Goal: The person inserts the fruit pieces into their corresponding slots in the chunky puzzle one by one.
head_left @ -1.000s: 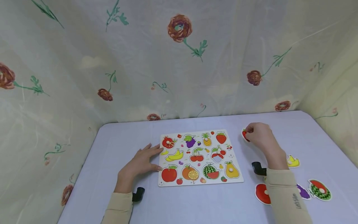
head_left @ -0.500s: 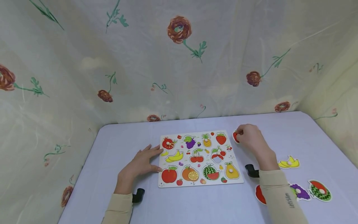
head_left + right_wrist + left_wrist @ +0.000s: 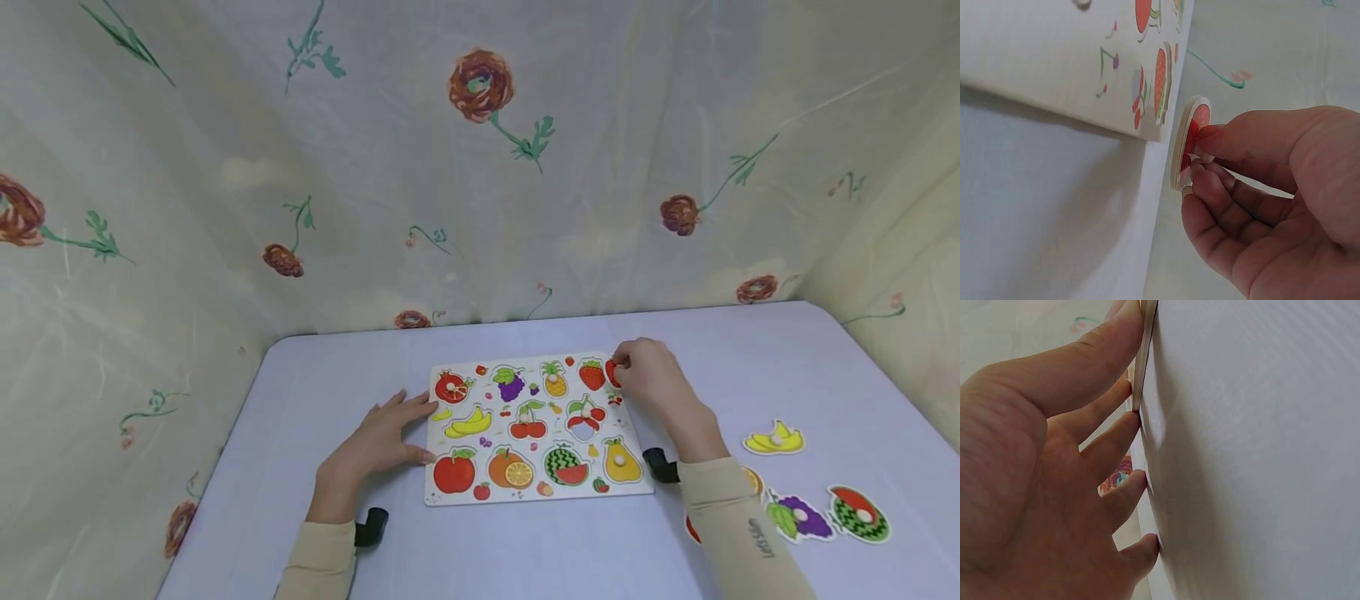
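Observation:
A white fruit puzzle board lies on the table, with printed fruit shapes and white knobs on some pieces. My left hand rests at its left edge, fingers spread; in the left wrist view the thumb and fingertips reach the board's side. With thumb and fingers my right hand pinches a strawberry puzzle piece by its knob. That piece is just off the board's upper right corner, beside the printed strawberry. The right wrist view shows the piece tipped up on edge, apart from the board.
To the right lie a banana piece, a grape piece and a watermelon piece. An orange piece and a red piece are partly hidden by the right sleeve. A flowered curtain hangs behind the table.
My right hand has carried the strawberry piece leftward from the table's right side to the board's upper right corner. The left hand and the board have stayed in place.

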A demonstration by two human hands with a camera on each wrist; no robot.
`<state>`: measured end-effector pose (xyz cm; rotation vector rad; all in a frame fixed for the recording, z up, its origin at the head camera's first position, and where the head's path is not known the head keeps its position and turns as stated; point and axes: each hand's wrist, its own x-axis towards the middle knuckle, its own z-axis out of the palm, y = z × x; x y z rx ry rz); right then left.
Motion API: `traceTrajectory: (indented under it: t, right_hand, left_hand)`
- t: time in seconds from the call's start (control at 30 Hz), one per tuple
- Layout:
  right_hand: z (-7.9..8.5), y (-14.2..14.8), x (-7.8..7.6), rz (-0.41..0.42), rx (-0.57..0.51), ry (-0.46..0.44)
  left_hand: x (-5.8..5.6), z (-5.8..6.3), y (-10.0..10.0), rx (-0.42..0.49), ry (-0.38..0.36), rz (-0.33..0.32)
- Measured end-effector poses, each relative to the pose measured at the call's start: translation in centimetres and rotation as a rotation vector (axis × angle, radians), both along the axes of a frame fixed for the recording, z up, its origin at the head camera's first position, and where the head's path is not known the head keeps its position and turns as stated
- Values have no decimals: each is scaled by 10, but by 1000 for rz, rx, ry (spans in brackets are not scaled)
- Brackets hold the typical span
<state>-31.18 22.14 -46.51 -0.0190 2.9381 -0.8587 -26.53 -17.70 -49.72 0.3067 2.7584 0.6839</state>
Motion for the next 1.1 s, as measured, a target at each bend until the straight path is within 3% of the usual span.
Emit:
traceTrajectory:
  t: [1.1]
  right_hand:
    - [-15,-25,-11,59,-3,49]
  left_hand:
    - [0,1,0,1,14,-8]
